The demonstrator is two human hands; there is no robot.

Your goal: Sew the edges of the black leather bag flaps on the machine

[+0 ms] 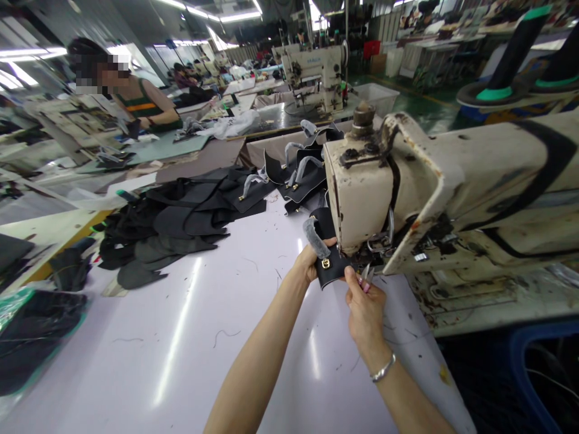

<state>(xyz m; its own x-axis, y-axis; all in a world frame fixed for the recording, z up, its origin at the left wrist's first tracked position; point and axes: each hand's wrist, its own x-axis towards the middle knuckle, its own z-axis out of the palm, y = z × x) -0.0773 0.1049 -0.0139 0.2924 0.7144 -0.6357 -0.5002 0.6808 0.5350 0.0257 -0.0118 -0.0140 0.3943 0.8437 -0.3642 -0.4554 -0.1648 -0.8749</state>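
Observation:
A black bag panel (332,272) with a gold fitting and a handle in grey wrapping (315,239) lies partly under the head of a sewing machine (362,193). My left hand (308,263) grips its left side, the fingers partly hidden by the panel. At the near right edge is my right hand (367,304), closed around small pink-handled thread snips (366,278) whose blades point up and away. Its thumb presses on or right beside the panel's edge. The needle area is too dark to make out.
A heap of black cut pieces (181,217) lies left on the white tabletop (253,337). Several more panels with wrapped handles (301,175) are piled behind the machine head. Black thread cones (511,60) stand at right. A co-worker (145,102) sits at far left.

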